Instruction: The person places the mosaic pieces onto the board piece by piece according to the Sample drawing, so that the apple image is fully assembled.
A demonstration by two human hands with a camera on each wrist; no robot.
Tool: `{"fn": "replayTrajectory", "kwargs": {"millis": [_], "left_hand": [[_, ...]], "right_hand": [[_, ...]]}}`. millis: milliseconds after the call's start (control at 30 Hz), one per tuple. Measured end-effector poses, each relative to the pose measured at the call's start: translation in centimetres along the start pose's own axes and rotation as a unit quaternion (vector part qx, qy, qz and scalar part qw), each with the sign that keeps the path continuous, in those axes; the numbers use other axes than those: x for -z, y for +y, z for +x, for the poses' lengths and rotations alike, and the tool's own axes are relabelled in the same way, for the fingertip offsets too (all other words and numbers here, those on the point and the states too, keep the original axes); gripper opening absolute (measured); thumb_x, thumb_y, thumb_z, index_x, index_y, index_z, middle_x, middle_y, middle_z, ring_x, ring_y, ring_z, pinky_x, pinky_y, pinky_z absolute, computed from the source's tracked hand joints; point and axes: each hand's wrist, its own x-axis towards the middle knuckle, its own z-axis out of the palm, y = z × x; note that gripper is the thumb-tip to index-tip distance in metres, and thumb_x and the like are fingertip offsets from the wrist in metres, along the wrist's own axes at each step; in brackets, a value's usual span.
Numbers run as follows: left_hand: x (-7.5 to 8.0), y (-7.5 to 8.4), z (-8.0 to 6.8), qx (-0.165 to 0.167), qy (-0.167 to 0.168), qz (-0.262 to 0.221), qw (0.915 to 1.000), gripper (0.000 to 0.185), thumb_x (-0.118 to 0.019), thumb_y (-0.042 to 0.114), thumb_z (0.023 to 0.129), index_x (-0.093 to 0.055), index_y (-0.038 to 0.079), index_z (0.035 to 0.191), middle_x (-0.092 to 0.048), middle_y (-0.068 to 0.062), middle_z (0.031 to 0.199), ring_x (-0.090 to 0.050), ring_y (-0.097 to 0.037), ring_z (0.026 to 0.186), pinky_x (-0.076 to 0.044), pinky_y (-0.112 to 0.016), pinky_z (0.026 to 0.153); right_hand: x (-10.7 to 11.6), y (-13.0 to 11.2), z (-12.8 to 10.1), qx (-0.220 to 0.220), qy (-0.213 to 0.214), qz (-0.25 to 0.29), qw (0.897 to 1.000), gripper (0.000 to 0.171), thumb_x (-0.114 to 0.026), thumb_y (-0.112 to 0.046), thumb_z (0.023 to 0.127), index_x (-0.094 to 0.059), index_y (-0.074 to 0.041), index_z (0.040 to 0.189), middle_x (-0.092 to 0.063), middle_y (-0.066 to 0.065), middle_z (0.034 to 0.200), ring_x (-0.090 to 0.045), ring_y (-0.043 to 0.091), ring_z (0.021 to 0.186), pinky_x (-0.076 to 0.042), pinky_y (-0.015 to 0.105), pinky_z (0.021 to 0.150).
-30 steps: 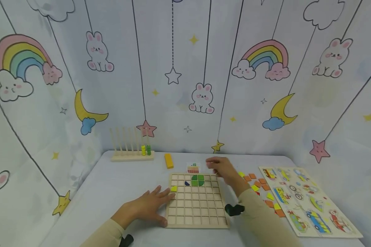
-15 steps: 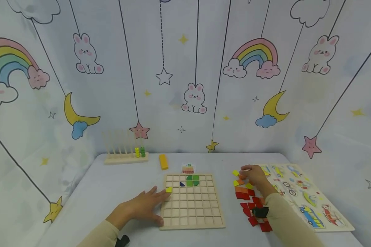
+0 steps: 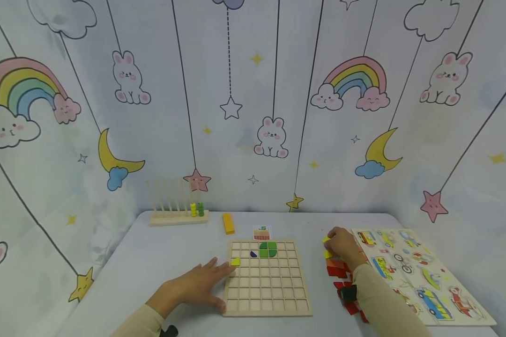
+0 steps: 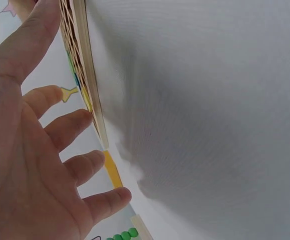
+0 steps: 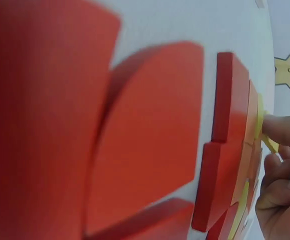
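Note:
A wooden grid board (image 3: 267,299) lies flat on the table, holding green pieces (image 3: 268,249), a small blue piece (image 3: 254,254) and a yellow triangle (image 3: 234,261). My left hand (image 3: 202,283) lies flat and open on the table against the board's left edge (image 4: 87,75), fingers (image 4: 92,165) spread. My right hand (image 3: 335,241) is over a pile of red tiles (image 3: 336,270) to the right of the board. Its curled fingertips (image 5: 285,131) pinch a yellow tile (image 5: 260,120) at the pile's far end. Big red tiles (image 5: 145,135) fill the right wrist view.
A small picture card (image 3: 262,232) and a yellow block (image 3: 228,223) lie behind the board. A wooden peg rack (image 3: 178,213) with yellow and green beads stands at the back left. A vehicle puzzle board (image 3: 417,276) lies at the right. Curtain walls close in three sides.
My right hand has gone from above the board's far right corner to the tile pile on the right and closed on a yellow tile. The left hand has stayed put.

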Motion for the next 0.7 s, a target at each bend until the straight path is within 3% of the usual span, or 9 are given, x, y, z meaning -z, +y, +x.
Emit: {"fn": "replayTrajectory", "kwargs": {"millis": [100,267,367,500,700], "left_hand": [[0.0,-0.1,0.1,-0.012,0.008,0.003,0.9999,0.098,-0.076,0.066,0.077,-0.035,0.033,0.159,-0.036,-0.003,0.165,-0.023,-0.042,0.153,-0.026,-0.071,0.116],[0.0,-0.1,-0.1,-0.027,0.016,0.006,0.9995,0.097,-0.077,0.063,0.078,-0.035,0.031,0.159,-0.037,-0.005,0.164,-0.025,-0.043,0.153,-0.027,-0.071,0.114],[0.0,0.0,-0.1,-0.028,0.017,0.008,0.9994,0.096,-0.078,0.062,0.078,-0.037,0.030,0.159,-0.038,-0.006,0.163,-0.026,-0.043,0.152,-0.028,-0.071,0.114],[-0.1,0.2,-0.2,-0.022,0.016,0.009,0.9996,0.095,-0.078,0.062,0.078,-0.037,0.031,0.158,-0.039,-0.005,0.163,-0.026,-0.043,0.152,-0.028,-0.070,0.115],[-0.1,0.2,-0.4,-0.026,0.015,0.002,0.9995,0.097,-0.080,0.061,0.077,-0.038,0.029,0.158,-0.039,-0.006,0.163,-0.026,-0.044,0.152,-0.028,-0.071,0.114]], "right_hand": [[-0.1,0.0,0.0,0.015,0.001,0.029,0.999,0.032,-0.069,-0.008,0.091,-0.057,0.004,0.118,-0.062,0.024,0.112,-0.061,0.032,0.092,-0.054,0.033,0.070],[-0.3,0.2,-0.1,0.004,-0.009,0.126,0.992,0.043,-0.060,-0.014,0.098,-0.052,-0.002,0.139,-0.057,0.026,0.122,-0.060,0.031,0.090,-0.057,0.034,0.065],[-0.4,0.4,-0.2,-0.006,-0.012,0.209,0.978,0.045,-0.059,-0.023,0.104,-0.052,-0.007,0.145,-0.060,0.022,0.113,-0.059,0.027,0.083,-0.057,0.035,0.064],[-0.3,0.0,-0.5,-0.022,-0.012,0.292,0.956,0.049,-0.066,-0.031,0.101,-0.055,-0.010,0.144,-0.065,0.013,0.104,-0.061,0.022,0.081,-0.056,0.032,0.068],[-0.1,-2.3,-1.2,0.002,-0.016,0.385,0.923,0.053,-0.067,-0.022,0.101,-0.051,-0.003,0.147,-0.069,0.009,0.109,-0.067,0.016,0.090,-0.059,0.021,0.078]]}}
